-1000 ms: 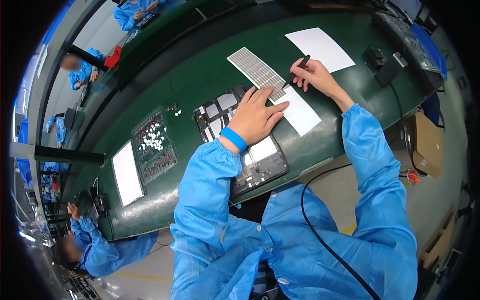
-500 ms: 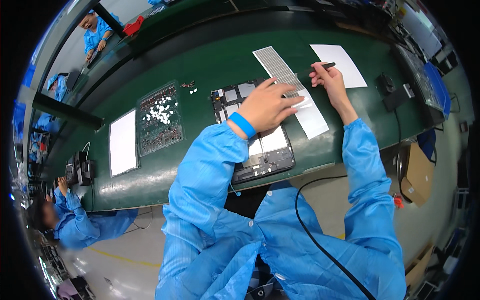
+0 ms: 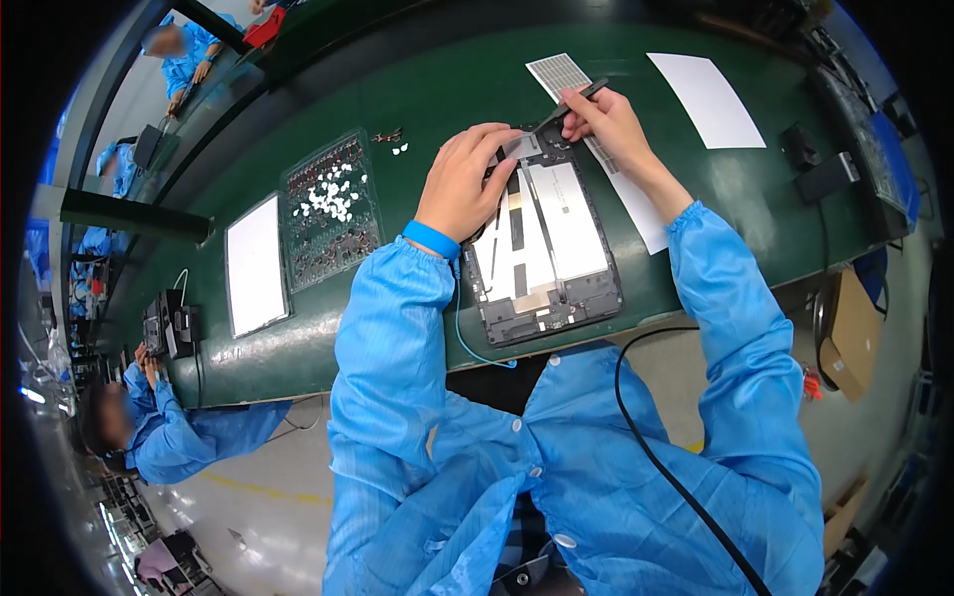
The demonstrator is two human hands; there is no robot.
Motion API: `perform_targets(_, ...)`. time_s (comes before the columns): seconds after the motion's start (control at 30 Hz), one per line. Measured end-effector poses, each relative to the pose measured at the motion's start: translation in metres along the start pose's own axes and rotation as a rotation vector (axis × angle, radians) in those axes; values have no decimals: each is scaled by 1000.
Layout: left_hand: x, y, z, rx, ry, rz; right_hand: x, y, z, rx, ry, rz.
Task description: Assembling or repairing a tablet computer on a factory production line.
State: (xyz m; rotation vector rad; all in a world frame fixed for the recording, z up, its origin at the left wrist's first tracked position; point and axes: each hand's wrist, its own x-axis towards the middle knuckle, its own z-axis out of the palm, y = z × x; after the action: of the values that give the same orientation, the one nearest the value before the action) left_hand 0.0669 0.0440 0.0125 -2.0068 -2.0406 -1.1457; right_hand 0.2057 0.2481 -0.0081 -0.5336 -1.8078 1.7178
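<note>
An opened tablet with silver battery panels in a black frame lies in front of me on the green bench. My right hand is closed around black tweezers, whose tip points down at the tablet's far end. Over the tablet's far left corner lies my left hand, fingers stretched and thumb apart, touching the device beside the tweezer tip. Its fingers hide part of that corner. A sheet of small grey stickers extends behind and to the right, partly covered by my right hand and forearm.
Left stand a clear tray of small dark and white pieces and a white sheet. Another white sheet lies far right, near a black device. A blue cord hangs from my wristband. Co-workers sit at the left.
My right hand has moved left with the tweezers, from above the sticker sheet to the tablet's far end. My left hand has shifted left from the sheet onto the tablet's corner.
</note>
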Motion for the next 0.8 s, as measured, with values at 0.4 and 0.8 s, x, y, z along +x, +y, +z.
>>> perform_targets(0.4, -3, -3, 3, 76, -55, 12, 1, 4, 1, -34, -31, 17)
perform_targets(0.8, 3, 7, 0, 230, -148, 56, -8, -1, 8, -141, 73, -202)
